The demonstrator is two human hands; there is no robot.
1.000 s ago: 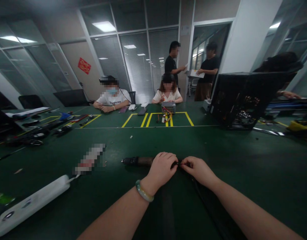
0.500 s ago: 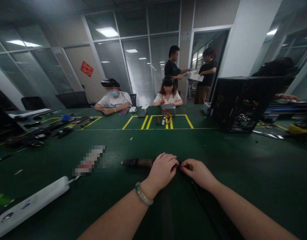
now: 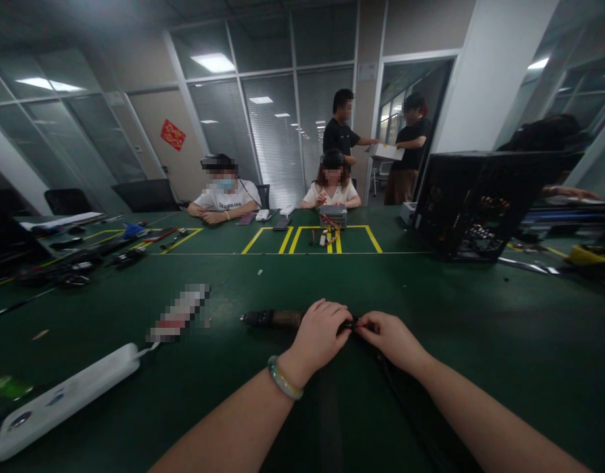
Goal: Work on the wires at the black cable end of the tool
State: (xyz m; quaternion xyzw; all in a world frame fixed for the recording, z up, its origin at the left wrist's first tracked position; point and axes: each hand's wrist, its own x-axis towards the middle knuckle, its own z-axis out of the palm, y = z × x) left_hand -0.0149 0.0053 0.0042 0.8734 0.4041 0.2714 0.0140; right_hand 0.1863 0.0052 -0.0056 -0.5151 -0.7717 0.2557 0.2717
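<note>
My left hand (image 3: 322, 339), with a pale green bangle on its wrist, and my right hand (image 3: 389, 336) meet low in the middle of the view. Their fingertips pinch a thin black cable (image 3: 354, 324) from both sides. The cable runs down past my right wrist across the green table mat (image 3: 504, 368). A dark cylindrical tool or handle (image 3: 272, 319) with a black tip lies to the left, its right end hidden behind my left hand.
A white power strip (image 3: 66, 401) and a pixelated object (image 3: 179, 314) lie to my left. A black open metal frame (image 3: 479, 203) stands at the right. Ahead, a metal box with wires (image 3: 332, 215) sits near yellow tape, with two seated people (image 3: 228, 196) beyond.
My hands stay nearly still on the cable. The view has shifted slightly, and the two standing people at the back have moved, a white box now held between them.
</note>
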